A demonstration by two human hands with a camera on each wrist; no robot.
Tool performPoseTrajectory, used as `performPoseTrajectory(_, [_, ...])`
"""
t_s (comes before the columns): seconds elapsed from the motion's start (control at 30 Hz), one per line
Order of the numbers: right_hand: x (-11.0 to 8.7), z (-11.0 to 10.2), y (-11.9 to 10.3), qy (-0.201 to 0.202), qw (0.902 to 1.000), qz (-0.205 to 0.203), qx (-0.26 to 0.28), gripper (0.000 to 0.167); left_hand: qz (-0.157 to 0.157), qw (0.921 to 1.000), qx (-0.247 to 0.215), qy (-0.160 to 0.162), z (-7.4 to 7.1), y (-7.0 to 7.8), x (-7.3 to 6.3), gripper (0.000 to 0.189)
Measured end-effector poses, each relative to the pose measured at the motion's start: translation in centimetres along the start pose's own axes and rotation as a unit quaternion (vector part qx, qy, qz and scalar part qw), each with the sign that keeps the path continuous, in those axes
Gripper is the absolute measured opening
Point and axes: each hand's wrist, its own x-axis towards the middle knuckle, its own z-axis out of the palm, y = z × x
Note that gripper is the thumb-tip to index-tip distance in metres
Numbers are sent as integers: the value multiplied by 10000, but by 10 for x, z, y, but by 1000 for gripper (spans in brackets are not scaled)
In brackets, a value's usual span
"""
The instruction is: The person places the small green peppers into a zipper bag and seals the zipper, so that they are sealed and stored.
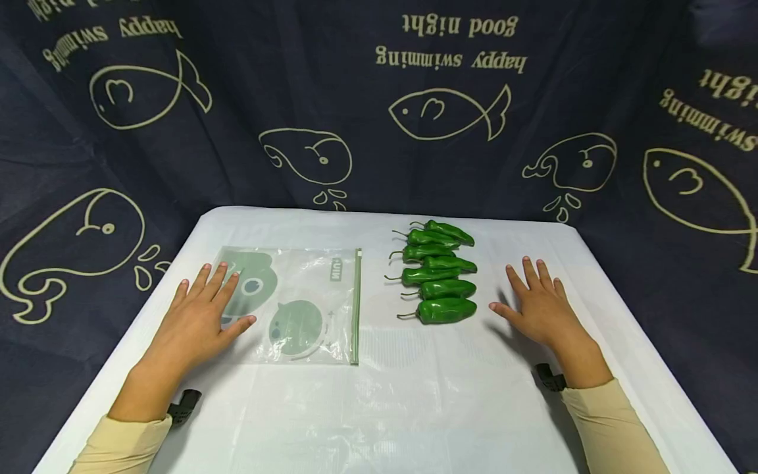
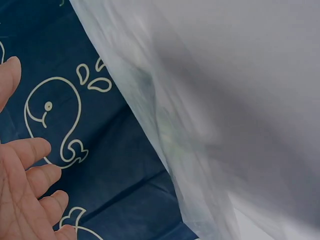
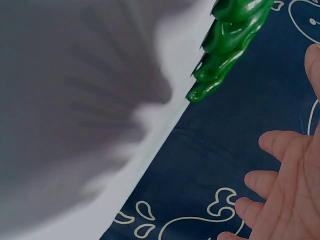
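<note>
My left hand [image 1: 198, 322], fingers spread, is over the left end of a clear zip bag [image 1: 308, 276] printed with green cartoon shapes. The bag lies flat, its green zip strip [image 1: 356, 309] on the right side. Several green peppers [image 1: 447, 311] lie in a column right of the bag, stems pointing left. To the right of the peppers, my right hand [image 1: 541, 313] is spread out and apart from them. In the wrist views, the left hand [image 2: 25, 195] and the right hand [image 3: 290, 185] show their palms, with nothing held.
A white cloth covers the table [image 1: 308, 421]. Behind and beside it hangs a dark blue curtain [image 1: 237, 171] with fish and whale outlines. A black wrist device [image 1: 185, 407] is on the left wrist, another black device [image 1: 551, 377] on the right.
</note>
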Motion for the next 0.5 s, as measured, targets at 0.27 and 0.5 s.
performPoseTrajectory(0.27, [-1, 2, 0, 52, 10000, -20, 13, 98, -37, 9999, -61, -110, -1, 5, -1, 86])
performPoseTrajectory(0.5, [4, 1, -1, 97, 9998, -156, 66, 98, -165, 9997, -38, -173, -2, 8, 0, 87])
